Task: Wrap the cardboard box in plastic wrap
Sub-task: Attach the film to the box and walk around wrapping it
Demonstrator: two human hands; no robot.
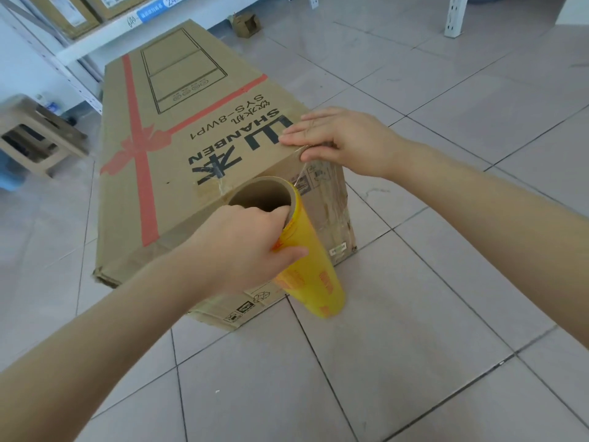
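- Tiled floor (414,362): carries the cardboard box; grey tiles with dark joints.
- Cardboard box (197,148): long and lying flat on the floor, its length running away from the camera. The top face bears a red printed ribbon and black lettering. The near end face is towards the person, and both hands are at that end.
- Shelving rack (95,39): white, beyond the far end of the box, with cartons on it.
- Roll of plastic wrap (315,269): yellow, with an open cardboard core. It is held tilted in front of the near end face, upper end level with the box's top edge, lower end out over the floor. Contact with the floor cannot be told.
- Left hand (245,247): grips the upper end of the roll, fingers curled into the core and thumb laid along the yellow outside.
- Right hand (344,138): flat on the top face at the near right corner of the box, fingers straight and pressed together, thumb bent down over the edge onto the film.
- Film (322,186): clear, stretched from the roll up to the right thumb, lying over the right part of the end face.
- Stool (35,135): beige, left of the box, well apart from it.
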